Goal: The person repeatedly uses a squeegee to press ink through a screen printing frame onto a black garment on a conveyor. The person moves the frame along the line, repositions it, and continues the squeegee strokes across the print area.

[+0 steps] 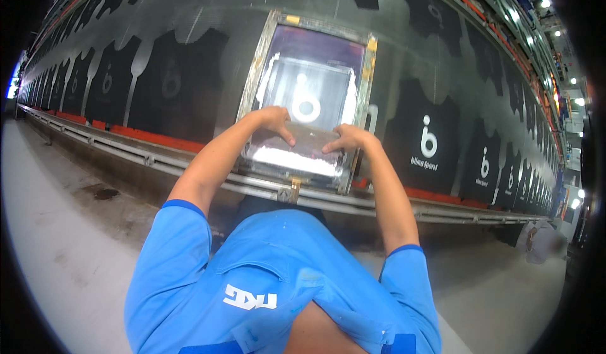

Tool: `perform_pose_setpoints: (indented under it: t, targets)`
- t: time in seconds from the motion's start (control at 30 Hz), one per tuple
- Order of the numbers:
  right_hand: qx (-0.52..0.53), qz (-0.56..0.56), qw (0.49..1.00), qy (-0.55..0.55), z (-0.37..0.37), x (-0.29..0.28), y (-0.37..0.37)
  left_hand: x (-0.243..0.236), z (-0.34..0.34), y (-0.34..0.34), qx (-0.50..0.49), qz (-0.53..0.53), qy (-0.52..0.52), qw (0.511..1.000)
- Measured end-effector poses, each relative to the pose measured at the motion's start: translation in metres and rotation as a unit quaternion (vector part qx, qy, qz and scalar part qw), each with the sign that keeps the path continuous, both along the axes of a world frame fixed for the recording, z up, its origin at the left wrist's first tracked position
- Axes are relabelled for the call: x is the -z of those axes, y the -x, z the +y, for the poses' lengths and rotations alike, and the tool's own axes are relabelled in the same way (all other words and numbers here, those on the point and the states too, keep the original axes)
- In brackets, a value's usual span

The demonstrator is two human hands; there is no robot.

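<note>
A metal-edged printing screen [368,70] lies over the table in front of me. White ink spreads across its mesh, and a pale printed shape shows in the middle. A wide, greyish-brown squeegee [309,137] stands across the near half of the screen. My left hand [273,120] grips its left part, thumb on the near face. Toward its right end my right hand [349,138] holds it the same way. The fingers beyond the squeegee are mostly hidden. Ink lies on the near side of the blade.
Dark fabric panels [404,133] line the long table, some bearing white prints. A metal rail [151,160] with a bracket [288,193] runs along the near edge. Another person [541,243] is at the far right. Grey floor [57,228] borders the table.
</note>
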State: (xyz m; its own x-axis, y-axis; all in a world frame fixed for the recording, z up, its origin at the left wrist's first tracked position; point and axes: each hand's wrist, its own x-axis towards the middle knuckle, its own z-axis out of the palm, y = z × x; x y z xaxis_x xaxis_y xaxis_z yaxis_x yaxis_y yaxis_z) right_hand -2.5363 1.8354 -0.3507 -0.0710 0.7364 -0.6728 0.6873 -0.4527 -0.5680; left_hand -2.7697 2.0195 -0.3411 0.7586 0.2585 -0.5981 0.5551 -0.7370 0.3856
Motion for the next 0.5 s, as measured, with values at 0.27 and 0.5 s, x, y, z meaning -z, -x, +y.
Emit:
perform_pose_setpoints:
  t: [0.27,0.5]
  targets:
    - [0.459,-0.233,0.719,-0.468,-0.017,0.037,-0.073,-0.08,0.104,-0.1,-0.052,-0.18,-0.188,0.964]
    - [0.537,0.039,0.78,-0.317,-0.02,0.081,-0.047,-0.078,0.145,-0.133,-0.006,-0.125,-0.214,0.969]
